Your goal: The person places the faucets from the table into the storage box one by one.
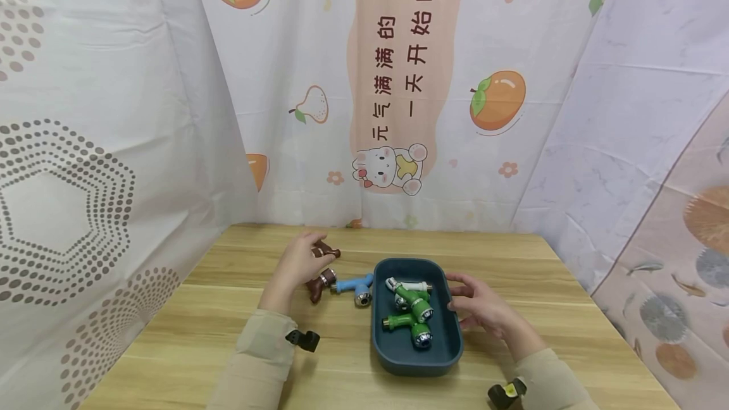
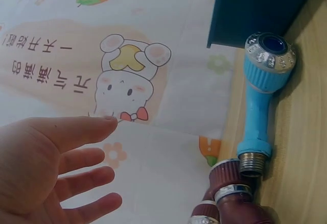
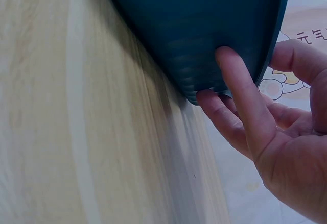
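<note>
My left hand (image 1: pixel 303 263) hovers over the brown pipe-like fittings at the left, fingers extended. One brown fitting (image 1: pixel 328 250) lies partly behind its fingertips; another brown fitting (image 1: pixel 320 286) is nearer me. In the left wrist view, that hand (image 2: pixel 61 168) shows nothing in its fingers. A blue branched fitting (image 1: pixel 354 286) with a threaded metal end lies between the hand and a dark teal bin (image 1: pixel 418 369). My right hand (image 1: pixel 481 304) touches the bin's right side, its fingertips on the outer wall in the right wrist view. Inside lie green fittings (image 1: pixel 405 320) and a white one (image 1: pixel 418 286).
Under everything is a wood-grain table (image 1: pixel 336 366). A white printed curtain (image 1: pixel 307 163) hangs behind its far edge, and more curtains hang at the left and right. Each wrist wears a small black camera (image 1: pixel 304 340).
</note>
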Demonstrator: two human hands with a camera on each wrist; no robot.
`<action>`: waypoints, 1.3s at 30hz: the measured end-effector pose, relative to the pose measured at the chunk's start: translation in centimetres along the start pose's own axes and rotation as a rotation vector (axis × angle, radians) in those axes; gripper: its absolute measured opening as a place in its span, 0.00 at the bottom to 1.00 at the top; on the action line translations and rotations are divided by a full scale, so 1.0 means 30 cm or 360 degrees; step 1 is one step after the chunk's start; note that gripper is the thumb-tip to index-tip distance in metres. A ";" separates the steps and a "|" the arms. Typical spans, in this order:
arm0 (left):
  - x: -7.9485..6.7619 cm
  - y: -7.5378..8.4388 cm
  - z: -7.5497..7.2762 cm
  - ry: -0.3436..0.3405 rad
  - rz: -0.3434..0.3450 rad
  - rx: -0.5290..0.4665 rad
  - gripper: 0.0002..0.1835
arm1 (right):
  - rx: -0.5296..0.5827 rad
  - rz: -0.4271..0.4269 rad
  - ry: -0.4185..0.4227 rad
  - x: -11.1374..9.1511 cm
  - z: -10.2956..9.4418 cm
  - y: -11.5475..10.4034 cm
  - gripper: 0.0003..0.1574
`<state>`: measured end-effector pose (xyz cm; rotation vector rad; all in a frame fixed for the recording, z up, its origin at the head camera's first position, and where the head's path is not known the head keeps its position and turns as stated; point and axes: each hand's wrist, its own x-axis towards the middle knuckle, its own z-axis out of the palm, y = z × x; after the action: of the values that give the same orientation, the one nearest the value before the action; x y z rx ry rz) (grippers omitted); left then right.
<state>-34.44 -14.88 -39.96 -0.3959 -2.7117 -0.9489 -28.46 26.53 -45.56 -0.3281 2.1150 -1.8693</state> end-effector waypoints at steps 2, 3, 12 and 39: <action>0.002 -0.011 0.005 -0.0011 -0.0005 0.0003 0.31 | 0.0002 -0.0002 -0.0006 0.000 -0.001 0.002 0.47; 0.003 -0.016 0.006 -0.0018 -0.0007 0.0003 0.31 | 0.0005 0.0000 -0.0005 0.001 -0.001 0.003 0.48; 0.002 -0.047 0.023 -0.0052 -0.0058 -0.0012 0.28 | 0.0012 -0.0003 -0.0014 0.001 -0.002 0.002 0.48; -0.005 -0.158 0.111 -0.0220 -0.0183 -0.0102 0.29 | -0.0016 0.0010 0.0005 0.008 -0.009 0.014 0.47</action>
<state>-36.31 -16.34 -45.23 -0.3324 -2.8611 -1.0792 -28.76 26.76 -45.98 -0.3208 2.1259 -1.8576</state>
